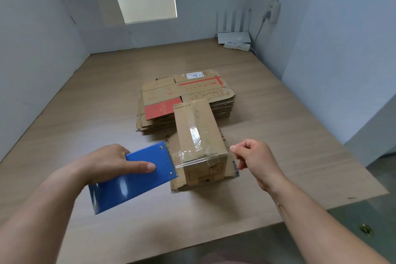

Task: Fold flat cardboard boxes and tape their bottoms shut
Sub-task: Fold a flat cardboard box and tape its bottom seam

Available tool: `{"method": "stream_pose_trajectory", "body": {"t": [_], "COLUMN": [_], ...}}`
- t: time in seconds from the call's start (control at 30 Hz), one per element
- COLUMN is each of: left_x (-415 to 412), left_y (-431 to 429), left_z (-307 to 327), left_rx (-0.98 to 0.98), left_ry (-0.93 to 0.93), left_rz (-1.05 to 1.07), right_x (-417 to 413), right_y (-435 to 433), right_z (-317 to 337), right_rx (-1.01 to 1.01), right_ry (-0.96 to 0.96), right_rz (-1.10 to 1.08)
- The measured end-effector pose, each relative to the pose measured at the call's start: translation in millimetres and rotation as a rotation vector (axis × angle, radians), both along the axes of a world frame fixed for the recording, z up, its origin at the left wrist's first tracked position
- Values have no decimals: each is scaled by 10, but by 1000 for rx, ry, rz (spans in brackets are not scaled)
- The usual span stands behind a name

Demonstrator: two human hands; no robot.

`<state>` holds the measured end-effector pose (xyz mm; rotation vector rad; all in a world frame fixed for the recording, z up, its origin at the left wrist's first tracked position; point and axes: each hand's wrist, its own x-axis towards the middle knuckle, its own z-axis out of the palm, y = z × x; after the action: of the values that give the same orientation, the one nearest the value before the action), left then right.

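Forearms reach in over the near edge of the wooden counter (pixel 107 96). The left hand (pixel 109 165) holds a blue tape dispenser (pixel 132 182), its grip wrapped round the far side with the thumb laid flat along the blue face. From the dispenser's toothed end a strip of clear tape (pixel 192 162) runs across the near top edge of a folded cardboard box (pixel 199 133). The right hand (pixel 257 161) is at the box's right corner, its grip pinching the free end of that strip between thumb and forefinger.

The box sits mid-counter, between the two hands, long side running away. Another band of clear tape lies along its upper face. Its visible faces are closed, so any contents are hidden.

Just behind it is a stack of flat boxes (pixel 171 96) with red print. At the far right corner are a white router (pixel 233 36) and a power strip (pixel 236 46).
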<state>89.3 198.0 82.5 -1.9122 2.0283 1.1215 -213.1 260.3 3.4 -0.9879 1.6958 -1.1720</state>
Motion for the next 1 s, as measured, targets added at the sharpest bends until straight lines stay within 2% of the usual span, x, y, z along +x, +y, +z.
{"method": "stream_pose_trajectory", "body": {"t": [0.23, 0.37, 0.53, 0.57, 0.67, 0.7, 0.8, 0.87, 0.93, 1.0], "left_x": [-174, -218, -294, -296, -282, -279, -278, -273, -260, -254], "left_y": [-340, -436, -389, -396, -394, -390, -374, -357, -349, -329], "left_z": [-197, -360, -589, -596, -608, -614, -643, -643, -638, -656], "left_rx": [-24, 10, 78, 80, 85, 85, 79, 75, 67, 68], "left_ry": [-79, -131, -97, -90, -83, -84, -65, -51, -39, -27], "left_rz": [-45, -62, -48, -42, -54, -63, -51, -36, -23, -20], "right_x": [-61, -23, 19, -5, -60, -57, 23, 132, 292, 392], "right_y": [-70, -156, -160, -156, -67, -32, -52, -156, -234, -232], "right_z": [-160, -307, -505, -541, -703, -723, -548, -402, -346, -387], "right_rx": [51, 139, 231, 258, 419, 414, 189, 69, 65, 47], "right_ry": [-28, -39, -220, -171, 256, 346, 462, 528, 617, 604], "right_rz": [-107, -89, -39, -45, -39, -78, -186, -126, -3, 38]}}
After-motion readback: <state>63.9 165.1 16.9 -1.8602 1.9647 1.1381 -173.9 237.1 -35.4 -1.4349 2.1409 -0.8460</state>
